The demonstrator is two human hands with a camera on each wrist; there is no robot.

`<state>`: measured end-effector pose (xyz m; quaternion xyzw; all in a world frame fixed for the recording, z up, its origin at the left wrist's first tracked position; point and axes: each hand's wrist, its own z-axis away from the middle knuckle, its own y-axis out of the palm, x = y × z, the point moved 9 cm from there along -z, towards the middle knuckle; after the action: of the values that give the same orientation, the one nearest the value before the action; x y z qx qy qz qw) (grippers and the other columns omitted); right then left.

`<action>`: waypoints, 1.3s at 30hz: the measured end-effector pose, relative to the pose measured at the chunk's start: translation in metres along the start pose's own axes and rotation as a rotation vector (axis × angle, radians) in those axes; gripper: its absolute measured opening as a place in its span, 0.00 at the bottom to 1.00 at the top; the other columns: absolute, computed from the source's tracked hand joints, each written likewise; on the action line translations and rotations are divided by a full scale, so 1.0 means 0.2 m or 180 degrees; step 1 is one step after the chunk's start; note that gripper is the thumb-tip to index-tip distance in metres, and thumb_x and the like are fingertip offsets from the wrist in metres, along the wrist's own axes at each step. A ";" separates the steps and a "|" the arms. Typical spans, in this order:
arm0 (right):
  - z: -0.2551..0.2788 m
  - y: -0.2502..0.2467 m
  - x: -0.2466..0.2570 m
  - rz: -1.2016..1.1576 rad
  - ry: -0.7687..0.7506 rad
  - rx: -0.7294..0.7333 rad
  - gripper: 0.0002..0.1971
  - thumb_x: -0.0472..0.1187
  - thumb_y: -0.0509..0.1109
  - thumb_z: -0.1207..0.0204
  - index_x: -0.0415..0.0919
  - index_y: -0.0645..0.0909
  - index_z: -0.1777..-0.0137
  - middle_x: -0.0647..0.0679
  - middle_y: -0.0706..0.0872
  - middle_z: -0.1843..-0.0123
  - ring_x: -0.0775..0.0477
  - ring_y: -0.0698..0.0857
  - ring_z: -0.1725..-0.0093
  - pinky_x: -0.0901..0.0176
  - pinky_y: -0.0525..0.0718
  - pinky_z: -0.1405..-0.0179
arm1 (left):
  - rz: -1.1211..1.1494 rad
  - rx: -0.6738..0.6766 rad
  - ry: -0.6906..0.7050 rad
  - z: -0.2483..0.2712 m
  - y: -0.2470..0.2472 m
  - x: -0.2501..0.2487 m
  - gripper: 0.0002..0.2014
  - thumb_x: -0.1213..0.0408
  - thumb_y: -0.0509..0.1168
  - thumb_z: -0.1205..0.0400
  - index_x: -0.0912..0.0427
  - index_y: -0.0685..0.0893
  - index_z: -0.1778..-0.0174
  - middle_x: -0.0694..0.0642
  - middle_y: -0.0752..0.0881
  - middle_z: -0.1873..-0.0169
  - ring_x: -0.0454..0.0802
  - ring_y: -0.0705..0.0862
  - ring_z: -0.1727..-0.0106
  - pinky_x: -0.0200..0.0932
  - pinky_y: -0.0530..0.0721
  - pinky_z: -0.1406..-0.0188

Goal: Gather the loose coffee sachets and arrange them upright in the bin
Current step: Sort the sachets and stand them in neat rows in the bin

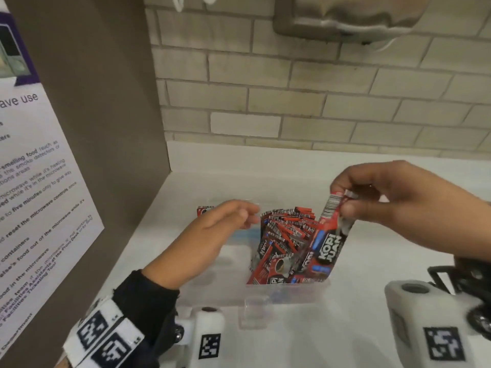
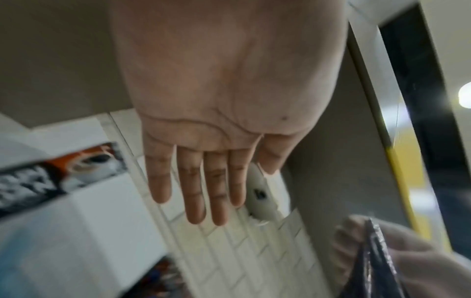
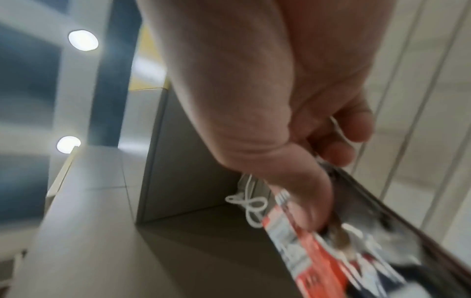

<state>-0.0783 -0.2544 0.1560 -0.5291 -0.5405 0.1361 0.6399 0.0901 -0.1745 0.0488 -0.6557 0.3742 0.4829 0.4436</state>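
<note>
A clear plastic bin stands on the white counter, its right half packed with several upright red-and-black coffee sachets. My right hand pinches the top of a small bunch of sachets that hangs at the bin's right end; the same bunch of sachets shows under my right hand in the right wrist view. My left hand hovers flat over the bin's left half with straight fingers, holding nothing. One loose sachet lies behind the left hand.
A brown cabinet side with a posted notice closes off the left. A brick-tiled wall runs behind the counter. A wall-mounted metal unit hangs above.
</note>
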 end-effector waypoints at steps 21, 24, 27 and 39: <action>-0.61 0.15 0.27 -0.2315 -0.0362 -0.1057 0.10 0.23 0.69 0.27 0.39 0.80 0.62 0.43 0.79 0.64 0.52 0.82 0.72 0.64 0.81 0.74 | 0.1968 -0.0672 0.0529 -0.10 -0.40 -0.20 0.16 0.73 0.72 0.35 0.60 0.82 0.52 0.55 0.86 0.71 0.48 0.80 0.79 0.35 0.76 0.84; -0.60 0.22 0.25 -0.2617 -0.0200 -0.1027 0.09 0.23 0.69 0.27 0.38 0.79 0.59 0.45 0.77 0.64 0.51 0.83 0.72 0.60 0.85 0.72 | 0.1868 -0.1097 0.0669 -0.08 -0.51 -0.21 0.17 0.72 0.73 0.34 0.60 0.80 0.51 0.51 0.84 0.74 0.46 0.79 0.80 0.36 0.76 0.83; -0.58 0.33 0.26 -0.1727 -0.0104 -0.0785 0.09 0.26 0.72 0.28 0.41 0.81 0.56 0.44 0.82 0.64 0.50 0.84 0.70 0.58 0.83 0.65 | 0.1415 -0.1434 0.0728 -0.05 -0.62 -0.20 0.13 0.74 0.71 0.27 0.62 0.79 0.48 0.52 0.86 0.72 0.47 0.80 0.79 0.38 0.78 0.80; -0.64 0.64 0.13 -0.0912 0.0352 -0.0581 0.11 0.28 0.74 0.32 0.43 0.79 0.67 0.48 0.83 0.71 0.49 0.83 0.72 0.55 0.85 0.61 | -0.0546 -0.1170 0.0441 -0.07 -0.61 -0.12 0.13 0.60 0.74 0.26 0.53 0.78 0.50 0.50 0.85 0.68 0.41 0.83 0.76 0.32 0.80 0.77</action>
<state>0.0890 -0.2511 0.0833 -0.5093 -0.5844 -0.0354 0.6308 0.2010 -0.1455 0.1012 -0.7867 0.2523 0.4573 0.3292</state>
